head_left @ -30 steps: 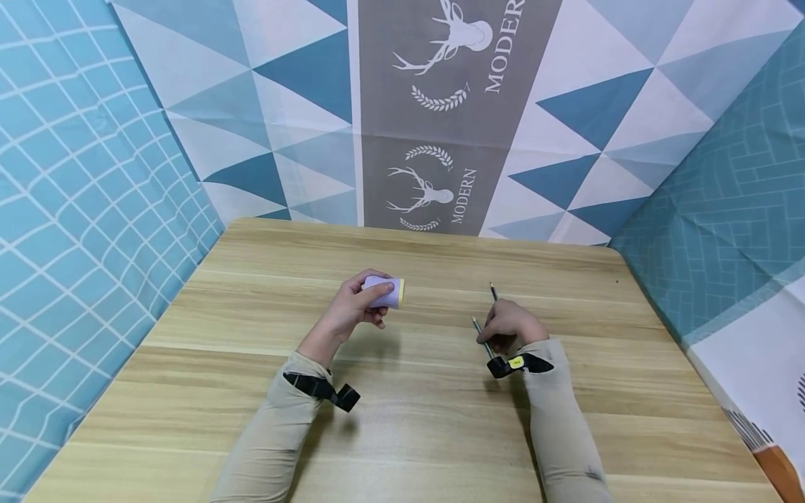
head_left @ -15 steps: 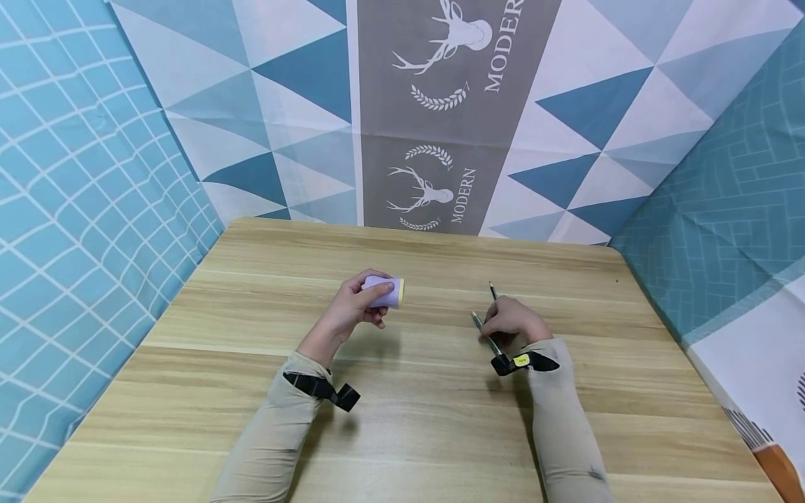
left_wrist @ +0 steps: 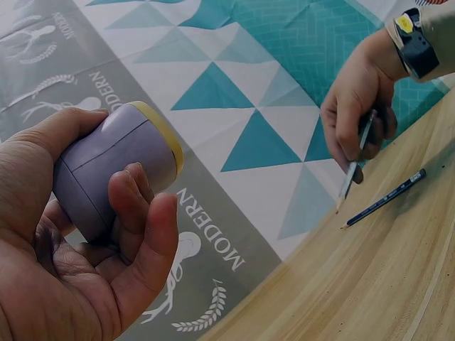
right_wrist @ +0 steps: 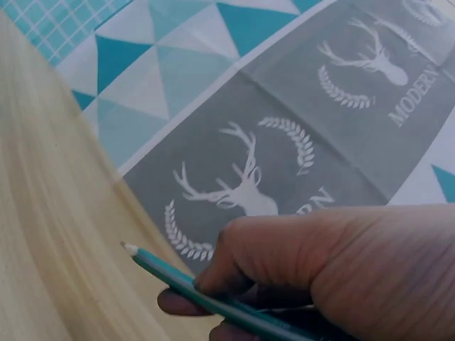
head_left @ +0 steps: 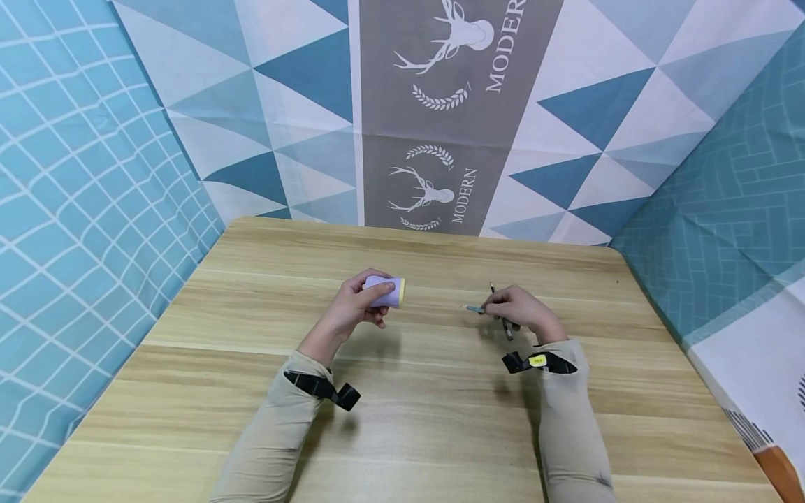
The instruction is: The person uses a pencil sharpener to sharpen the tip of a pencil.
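My left hand [head_left: 344,311] grips a small lavender cylinder [head_left: 382,292] with a yellow rim, held above the table and tilted on its side. In the left wrist view the thumb and fingers curl around the cylinder [left_wrist: 117,163]; its yellow end faces away from the palm. Over to the right, my right hand [head_left: 520,309] pinches a green pencil [head_left: 474,309] between thumb and fingers, its sharpened tip pointing left toward the cylinder. The rear of that pencil [right_wrist: 170,275] is hidden by the hand. A dark pencil [left_wrist: 384,199] lies on the table beneath the right hand.
The wooden table [head_left: 415,419] spans the space under both arms. A patterned cloth [head_left: 302,105] hangs behind its far edge, with blue grid cloth [head_left: 75,209] on the left and teal cloth [head_left: 723,230] on the right. Black camera straps circle both wrists.
My right hand has shifted slightly right and up, swinging the green pencil from steeply slanted to nearly level, tip leftward. More of the dark pencil shows now. The left hand holds still.
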